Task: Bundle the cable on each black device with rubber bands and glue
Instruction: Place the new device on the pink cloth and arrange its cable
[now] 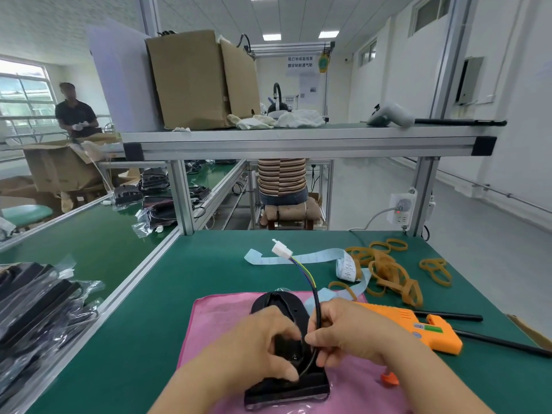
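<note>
Observed from my remote station, head view.

1. The black device [294, 313] lies in the lower centre of the frame on a pink cloth [209, 321], which is spread on the green bench [179, 276]. Its flat base points toward the bottom edge.
2. The cable [314, 289] rises from the device in a curve. Its black sheath ends in coloured wires and a white connector [281, 249], held clear of the bench in mid-frame.
3. The left hand [257, 345] grips the device, fingers curled over its middle and thumb down near the base.
4. The right hand [349, 330] pinches the cable between thumb and fingers, just beside the left hand. I cannot tell where the cable's lower end is fixed; the hands cover it.
5. A heap of tan rubber bands [388, 273] lies on the bench at centre right, with a few more apart from it further right.
6. An orange glue gun [418, 327] rests on the bench just right of the right hand, touching the cloth's edge.
7. A pale blue label strip [298, 258] runs across the bench behind the connector.
8. Bagged black units [35, 309] are stacked at lower left.
9. Cardboard boxes [191, 82] stand on the upper shelf, upper centre.
</note>
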`<state>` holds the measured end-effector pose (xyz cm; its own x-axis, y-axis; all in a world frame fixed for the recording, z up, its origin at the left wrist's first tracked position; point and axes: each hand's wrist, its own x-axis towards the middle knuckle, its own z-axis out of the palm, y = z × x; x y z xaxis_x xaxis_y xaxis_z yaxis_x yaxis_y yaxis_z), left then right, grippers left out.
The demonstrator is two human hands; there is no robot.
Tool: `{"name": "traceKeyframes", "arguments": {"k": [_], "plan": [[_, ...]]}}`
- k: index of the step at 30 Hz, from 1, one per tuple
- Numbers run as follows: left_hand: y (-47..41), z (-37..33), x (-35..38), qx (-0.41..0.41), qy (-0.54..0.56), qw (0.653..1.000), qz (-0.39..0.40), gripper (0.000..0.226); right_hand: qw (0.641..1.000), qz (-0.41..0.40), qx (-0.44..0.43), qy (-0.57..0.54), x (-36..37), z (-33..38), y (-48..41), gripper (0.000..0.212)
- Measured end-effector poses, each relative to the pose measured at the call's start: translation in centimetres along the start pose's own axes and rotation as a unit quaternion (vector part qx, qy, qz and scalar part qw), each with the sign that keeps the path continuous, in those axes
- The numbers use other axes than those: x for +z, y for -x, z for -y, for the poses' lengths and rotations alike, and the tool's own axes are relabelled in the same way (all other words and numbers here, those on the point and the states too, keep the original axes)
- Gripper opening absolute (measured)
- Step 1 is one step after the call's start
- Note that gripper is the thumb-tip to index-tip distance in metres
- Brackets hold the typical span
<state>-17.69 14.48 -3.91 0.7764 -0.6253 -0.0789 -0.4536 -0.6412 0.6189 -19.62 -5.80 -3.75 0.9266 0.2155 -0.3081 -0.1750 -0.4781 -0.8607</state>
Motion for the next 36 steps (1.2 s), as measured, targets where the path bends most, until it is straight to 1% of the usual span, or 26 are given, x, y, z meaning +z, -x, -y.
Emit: {"name": "traceKeyframes", "arguments": {"k": [2,3,5,7,12,16,19,21,23,25,26,27,28,30,31,32,34,36], "plan": [[-0.2,0.7,0.7,0.03,0.032,0.998,0.046,0.049,1.0,0.013,0.012,0.014,-0.2,-0.2,-0.1,0.008],[-0.3,0.9,0.9,0.039,0.024,0.997,0.063,0.052,1.0,0.018,0.017,0.019,-0.2,-0.3,-0.2,0.007],[-0.6,1.4,1.1,0.049,-0.028,0.995,0.081,0.053,0.999,0.026,0.021,0.027,-0.4,-0.2,-0.2,0.008],[-0.8,1.5,1.0,0.048,-0.058,0.994,0.082,0.05,0.999,0.032,0.015,0.031,-0.6,-0.1,-0.3,0.009],[-1.0,2.2,1.6,0.055,-0.043,0.997,0.015,0.04,0.997,0.022,-0.006,0.069,-0.5,0.4,-0.9,0.017],[-1.2,2.3,2.0,0.047,-0.023,0.999,-0.012,0.032,0.994,0.026,-0.017,0.108,0.0,1.0,-1.8,0.017],[-1.2,2.3,2.1,0.043,-0.01,0.999,-0.023,0.03,0.992,0.018,-0.016,0.123,0.0,1.2,-2.4,0.018],[-1.0,2.3,2.2,0.038,0.014,0.998,-0.039,0.034,0.988,0.018,0.005,0.151,0.2,1.3,-2.8,0.019],[-0.7,2.4,2.2,0.022,0.053,0.997,-0.057,0.05,0.981,0.016,0.036,0.191,0.3,1.6,-3.3,0.023],[-0.5,2.6,2.2,0.012,0.077,0.995,-0.061,0.063,0.966,-0.008,0.049,0.253,-0.1,1.8,-3.9,0.039],[-0.5,2.6,2.2,0.014,0.075,0.995,-0.061,0.063,0.956,-0.023,0.051,0.287,-0.3,1.8,-4.1,0.048],[-0.5,2.6,2.2,0.018,0.07,0.996,-0.06,0.059,0.95,-0.032,0.049,0.307,-0.5,1.8,-4.2,0.052],[-0.4,2.6,2.2,0.022,0.067,0.996,-0.061,0.054,0.95,-0.031,0.046,0.307,-0.7,1.6,-4.3,0.05],[-0.4,2.6,2.1,0.027,0.062,0.996,-0.059,0.048,0.964,-0.026,0.037,0.262,-0.9,1.2,-4.7,0.032],[-0.5,2.6,2.0,0.029,0.06,0.996,-0.057,0.046,0.973,-0.039,0.035,0.225,-1.0,0.9,-4.9,0.023],[-0.6,2.6,2.0,0.03,0.06,0.996,-0.054,0.047,0.979,-0.059,0.035,0.194,-1.0,0.8,-5.1,0.017],[-0.8,2.6,1.9,0.028,0.063,0.997,-0.044,0.049,0.978,-0.09,0.024,0.186,-1.1,0.5,-5.5,0.017],[-1.2,2.7,1.7,0.026,0.055,0.998,-0.03,0.049,0.975,-0.097,0.022,0.197,-0.7,0.1,-5.8,0.017]]}}
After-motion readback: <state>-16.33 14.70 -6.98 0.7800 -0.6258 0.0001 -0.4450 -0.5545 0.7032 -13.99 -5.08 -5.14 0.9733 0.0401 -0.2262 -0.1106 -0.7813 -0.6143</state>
